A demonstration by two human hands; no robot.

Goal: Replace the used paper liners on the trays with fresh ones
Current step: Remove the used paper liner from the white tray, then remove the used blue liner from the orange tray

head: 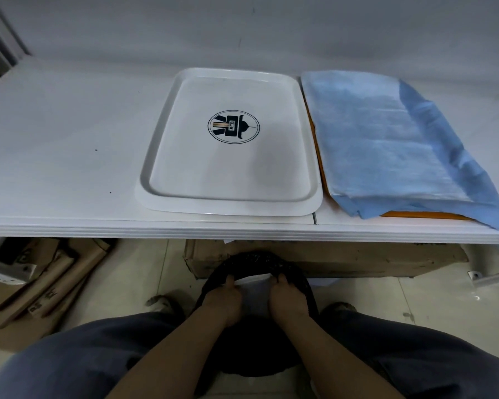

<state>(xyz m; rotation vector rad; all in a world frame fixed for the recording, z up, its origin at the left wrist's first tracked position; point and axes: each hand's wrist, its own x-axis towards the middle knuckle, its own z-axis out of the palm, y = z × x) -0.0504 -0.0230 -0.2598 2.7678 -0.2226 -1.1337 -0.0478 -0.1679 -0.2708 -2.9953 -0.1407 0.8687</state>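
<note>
A: White table (69, 133) running along a pale wall, tiled floor showing under it. What's sitting on top?

B: White tray (231, 145) with a round logo lying bare near the front edge. Just beside it on the right, a stack of blue paper liners (386, 133) is lying over an orange tray (424, 215), only the orange edges peeking out.

A: Hands?

B: Both are working down below the table edge, well apart from the trays. Left hand (222, 300) and right hand (288, 300) are each gripping the rim of a black bag (260, 260), fingers curling over it, holding it apart.

A: Anything in the bag?

B: A white sheet (254, 283) is showing between the hands, inside the mouth. Can't tell exactly what it is.

A: Rest?

B: Cardboard box (343, 260) sitting under the table behind the bag, brown cardboard pieces (49, 280) lying on the floor left.
</note>
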